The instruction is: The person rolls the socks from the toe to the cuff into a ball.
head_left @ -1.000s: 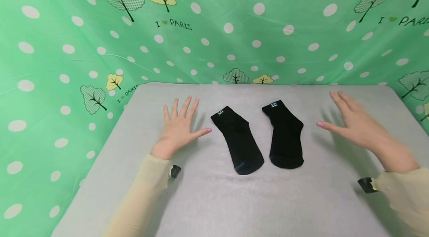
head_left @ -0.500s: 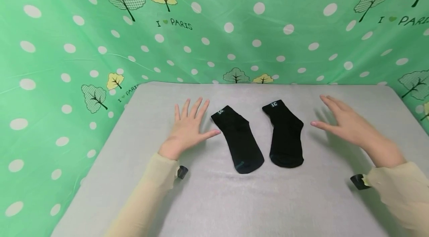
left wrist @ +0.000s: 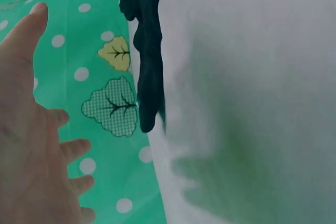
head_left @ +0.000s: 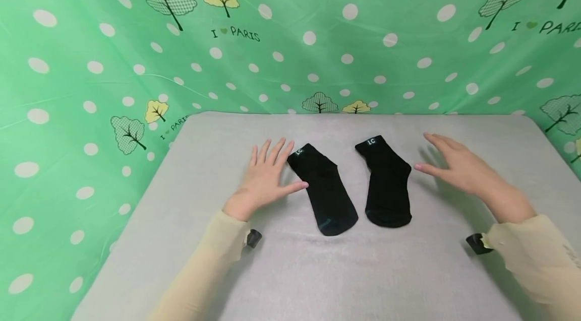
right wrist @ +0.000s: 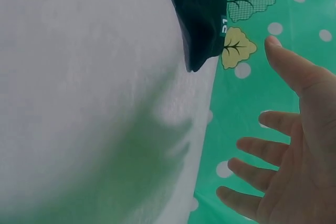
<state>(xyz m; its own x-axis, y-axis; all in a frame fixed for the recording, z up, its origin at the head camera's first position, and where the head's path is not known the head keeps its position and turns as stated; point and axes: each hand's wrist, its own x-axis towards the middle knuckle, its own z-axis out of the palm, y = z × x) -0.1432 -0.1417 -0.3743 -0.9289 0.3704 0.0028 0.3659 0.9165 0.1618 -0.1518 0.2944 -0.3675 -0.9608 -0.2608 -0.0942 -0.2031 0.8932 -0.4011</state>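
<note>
Two black socks lie flat, side by side, each with small white letters at its cuff. The left sock [head_left: 324, 190] slants toward the lower right, its cuff at the far end. Beside it, the right sock [head_left: 388, 187] has its heel turned to the right. My left hand [head_left: 263, 180] hovers with fingers spread, its thumb tip overlapping the left sock's edge in the head view; contact cannot be made out. My right hand [head_left: 463, 167] is held just right of the right sock, fingers extended and thumb toward it. In the wrist views, both hands [left wrist: 26, 124] hold nothing.
The socks rest on a grey cloth-covered table [head_left: 317, 275]. Behind it and at the left hangs a green polka-dot curtain [head_left: 281, 18] printed with trees. Small black devices [head_left: 478, 244] sit at both cuffs. Hand shadows fall on the cloth.
My left hand has moved right, up to the left sock. My right hand has come left, closer to the right sock. Both socks have stayed where they were.
</note>
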